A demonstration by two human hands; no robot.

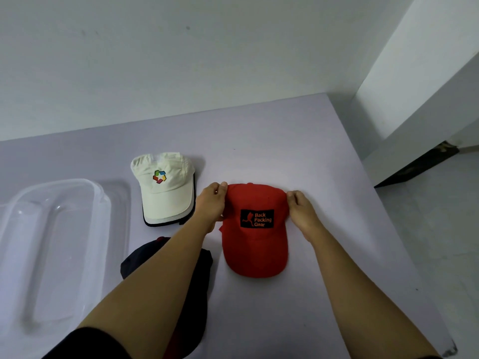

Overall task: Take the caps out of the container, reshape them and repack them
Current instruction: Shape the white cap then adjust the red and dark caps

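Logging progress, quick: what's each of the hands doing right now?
Left hand: pinches the red cap, crown's left edge.
Right hand: pinches its right edge.

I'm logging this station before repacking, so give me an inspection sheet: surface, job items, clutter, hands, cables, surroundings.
Surface: pale lilac tabletop, smooth, butted against the wall.
Job's things: red fabric cap with a black Back Packing Gear patch lies flat, brim toward the person; cream cap with a multicolour logo tops a stack, other brims showing beneath; dark navy cap lies partly under the left forearm; clear plastic container at left, no caps seen in it.
Clutter: nothing seen.
Hands: left hand and right hand each pinch one side of the red cap's crown.
Cables: nothing seen.
Surroundings: white wall behind; pale floor at right.
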